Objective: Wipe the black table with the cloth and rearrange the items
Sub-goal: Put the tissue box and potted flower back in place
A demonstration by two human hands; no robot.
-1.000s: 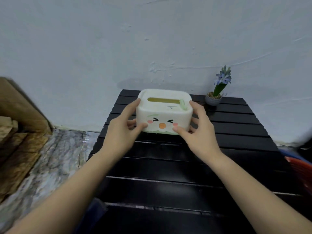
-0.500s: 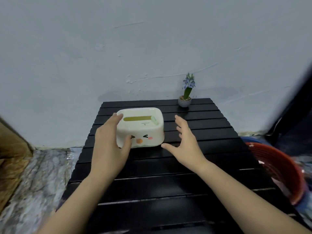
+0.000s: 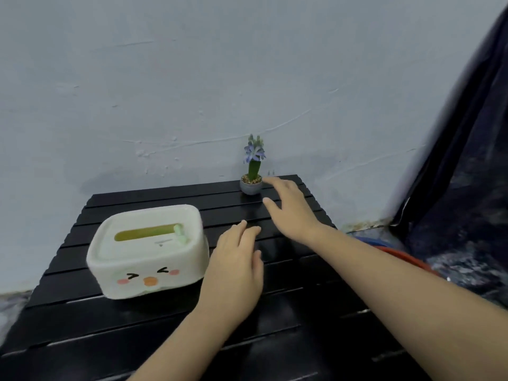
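A white tissue box (image 3: 148,250) with a cartoon duck face stands on the left part of the black slatted table (image 3: 288,339). Neither hand touches it. My left hand (image 3: 236,266) hovers just right of the box, fingers relaxed and empty. My right hand (image 3: 290,209) reaches out flat over the table's far right, its fingertips close beside a small grey pot with a purple flower (image 3: 252,171) at the back edge. I cannot see a cloth.
A pale blue wall (image 3: 192,92) rises directly behind the table. A red basin rim (image 3: 406,258) shows low on the right, beside dark blue fabric (image 3: 467,174) hanging at the far right.
Both hands have let go of the tissue box, which now rests on the table's left. My left hand slid to its right side; my right hand stretched toward the flower pot.
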